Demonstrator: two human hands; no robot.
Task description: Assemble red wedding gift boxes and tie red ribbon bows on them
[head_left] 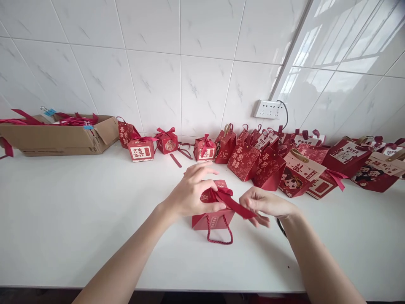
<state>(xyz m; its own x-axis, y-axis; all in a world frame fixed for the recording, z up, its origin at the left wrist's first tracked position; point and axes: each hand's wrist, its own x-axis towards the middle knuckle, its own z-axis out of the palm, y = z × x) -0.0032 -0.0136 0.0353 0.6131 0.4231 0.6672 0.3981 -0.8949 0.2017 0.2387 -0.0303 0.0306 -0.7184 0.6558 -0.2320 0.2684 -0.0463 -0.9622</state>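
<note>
In front of me on the white table is a red gift box (198,222) with gold print and a twisted red cord handle (220,242). A red ribbon (236,205) forms a bow on its top, one long tail reaching right. My left hand (193,190) curls over the box from the left, thumb and fingers gripping around it beside the bow. At the right, my right hand (264,206) pinches the ribbon's tail between thumb and finger, the other fingers loosely stretched and a little blurred. Part of the box's far side is hidden by my left hand.
Small ribboned red boxes (141,152) stand along the wall. Several red gift bags (243,160) crowd the right back. At the far left sits a cardboard box (63,141) full of ribbons. A power strip (268,109) hangs on the tiled wall.
</note>
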